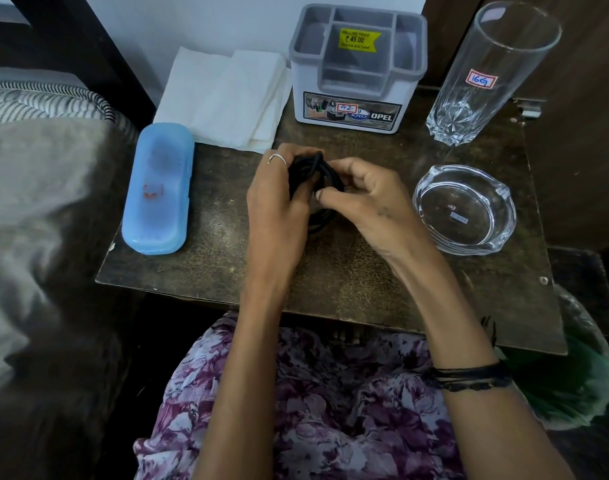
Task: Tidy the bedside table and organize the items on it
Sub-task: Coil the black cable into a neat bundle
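Bench [206, 265], dark and worn, beside a bed; contents at this moment:

- Black cable [311, 174], one, coiled in loops. It is held just above the middle of the bench between both hands. The left hand [279, 206] has its fingers clenched round the bundle. The right hand [362, 202] pinches a strand at the coil's front edge, probably to wind or tuck the loose end so the coil stays together.
- Blue spectacle case [157, 188], one, shut, lying lengthwise along the left edge.
- White paper napkins [223, 98], one stack, number of sheets not countable, at the rear left against the wall.
- Grey compartmented organizer [358, 69], one, rear centre, its visible compartments holding nothing; a likely home for the cable.
- Tall drinking glass [490, 74], one, upright, rear right.
- Glass ashtray [464, 209], one, right side.
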{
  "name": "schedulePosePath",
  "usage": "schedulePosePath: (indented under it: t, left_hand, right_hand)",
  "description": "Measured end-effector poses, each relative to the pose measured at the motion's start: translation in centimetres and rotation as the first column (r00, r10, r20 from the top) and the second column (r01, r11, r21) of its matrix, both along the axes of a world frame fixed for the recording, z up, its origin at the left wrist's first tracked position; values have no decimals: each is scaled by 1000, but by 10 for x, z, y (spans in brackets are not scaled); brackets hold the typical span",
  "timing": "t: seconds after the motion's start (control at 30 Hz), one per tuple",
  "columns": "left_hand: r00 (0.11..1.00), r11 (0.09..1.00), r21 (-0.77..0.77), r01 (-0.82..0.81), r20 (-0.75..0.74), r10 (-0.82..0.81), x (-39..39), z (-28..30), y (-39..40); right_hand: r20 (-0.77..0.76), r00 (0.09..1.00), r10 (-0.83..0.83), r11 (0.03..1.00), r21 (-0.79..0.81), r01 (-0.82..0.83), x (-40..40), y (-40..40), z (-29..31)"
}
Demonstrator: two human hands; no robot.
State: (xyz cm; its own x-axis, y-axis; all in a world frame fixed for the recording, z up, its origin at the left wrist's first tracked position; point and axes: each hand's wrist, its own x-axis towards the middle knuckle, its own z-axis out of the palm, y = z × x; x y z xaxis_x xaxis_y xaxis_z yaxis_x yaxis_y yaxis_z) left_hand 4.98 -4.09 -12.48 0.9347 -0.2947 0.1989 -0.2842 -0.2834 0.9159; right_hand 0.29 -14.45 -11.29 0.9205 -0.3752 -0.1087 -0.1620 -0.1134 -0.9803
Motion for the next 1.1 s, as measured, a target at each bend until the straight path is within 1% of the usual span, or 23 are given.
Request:
schedulePosePath:
  t: [0.1,0.3,0.4,0.5,0.6,0.7,0.87,1.03,1.1]
  left_hand:
    - [999,1000,2,13,-49,-13,-1,1,-1]
    - [997,1000,5,-19,-71,19,0,2,-1]
    - [993,1000,-2,6,-115,-6,1,1,-1]
    - [987,999,-10,54,-151,-55,3,1,0]
    - [980,994,-56,91,-174,-100,5,0,4]
    - [975,993,-69,92,-195,-104,8,0,6]
    - [968,996,-71,61,-241,-76,6,3,4]
    - [950,998,-37,41,-309,-50,5,5,2]
    - [943,998,-18,52,-327,-55,5,5,1]
  right_hand:
    - [7,999,-34,999,0,34,-1,2,-1]
    - [43,997,-67,997,30,66,0,8,0]
    - [53,994,-97,994,56,94,0,12,-1]
    - [64,990,-125,980,162,113,-1,13,-1]
    - [90,992,-93,959,274,65,-3,12,-1]
    - [130,990,-55,953,304,13,-3,12,-1]
    - [202,978,-44,982,190,5,-4,9,-2]
    - [284,953,-107,993,-22,119,-3,9,-2]
    - [327,936,-129,969,-161,189,-3,11,-2]
